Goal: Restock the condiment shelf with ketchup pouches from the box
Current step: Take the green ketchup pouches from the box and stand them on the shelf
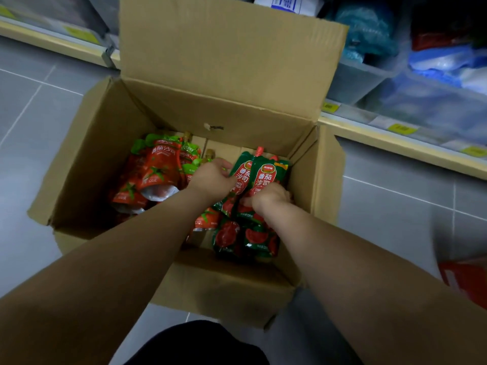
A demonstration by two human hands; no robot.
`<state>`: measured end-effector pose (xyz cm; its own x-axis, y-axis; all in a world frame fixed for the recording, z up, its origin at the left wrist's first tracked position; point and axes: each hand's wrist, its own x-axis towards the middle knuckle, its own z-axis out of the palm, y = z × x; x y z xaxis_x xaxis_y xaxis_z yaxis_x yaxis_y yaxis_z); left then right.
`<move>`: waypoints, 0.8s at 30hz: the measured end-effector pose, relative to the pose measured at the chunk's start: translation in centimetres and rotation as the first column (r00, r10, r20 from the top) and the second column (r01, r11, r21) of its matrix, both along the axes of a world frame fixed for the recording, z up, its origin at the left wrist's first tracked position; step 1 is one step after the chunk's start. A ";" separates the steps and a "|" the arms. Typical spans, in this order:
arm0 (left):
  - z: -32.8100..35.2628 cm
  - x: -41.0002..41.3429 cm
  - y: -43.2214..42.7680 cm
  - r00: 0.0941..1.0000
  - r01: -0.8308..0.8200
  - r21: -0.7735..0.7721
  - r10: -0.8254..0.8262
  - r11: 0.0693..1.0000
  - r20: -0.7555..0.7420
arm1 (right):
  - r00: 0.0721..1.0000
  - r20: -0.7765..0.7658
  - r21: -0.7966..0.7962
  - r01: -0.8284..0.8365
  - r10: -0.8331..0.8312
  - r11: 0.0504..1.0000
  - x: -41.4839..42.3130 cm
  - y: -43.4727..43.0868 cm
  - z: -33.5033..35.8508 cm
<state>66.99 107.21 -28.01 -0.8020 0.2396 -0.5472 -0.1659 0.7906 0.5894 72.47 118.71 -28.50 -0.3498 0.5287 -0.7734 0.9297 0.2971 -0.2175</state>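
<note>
A dark garment [197, 343] fills the bottom edge, and a blurred red object [469, 280] shows at the right border; what it is cannot be told. Two bare forearms reach forward and down over the near wall of an open cardboard box [224, 285] that stands on a grey tiled floor [34, 106]. Inside, against the near right corner, flat green pouches [253, 238] printed with tomatoes lie side by side. Just past them the right hand [271, 196] is curled tight over the middle of two upright green pouches [266, 172], which stand in the box's right half with a red cap at the top. The left hand [213, 177] sits just beside it, touching the left edge of the same pair, knuckles up; its fingertips are hidden, so whether it actually grips cannot be told. The two hands are close but not touching. In the box's left half a heap of red pouches [160, 167] lies slanted and overlapping. The box's far flap [232, 48] stands upright. Beyond it on the right runs a shelf [395, 146] with yellow price tags [403, 129] along its edge, and grey bins [361, 77] holding blurred blue and white packs
</note>
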 end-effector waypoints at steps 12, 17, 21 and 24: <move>3.2 -0.5 2.0 0.824 -0.446 0.277 0.270 0.851 0.498 | 0.929 -0.312 -0.387 0.068 -0.200 0.920 1.3 1.7 3.2; 6.4 -0.4 2.6 0.828 -0.466 0.358 0.256 0.809 0.499 | 0.895 -0.418 -0.444 -0.053 -0.155 0.894 2.0 3.9 6.6; 10.4 0.6 4.5 0.869 -0.432 0.426 0.241 0.795 0.433 | 0.891 -0.449 -0.434 -0.157 -0.062 0.887 2.7 6.6 10.0; 13.5 1.5 6.6 0.904 -0.381 0.455 0.222 0.805 0.364 | 0.896 -0.442 -0.459 -0.187 -0.040 0.868 3.6 8.6 12.5</move>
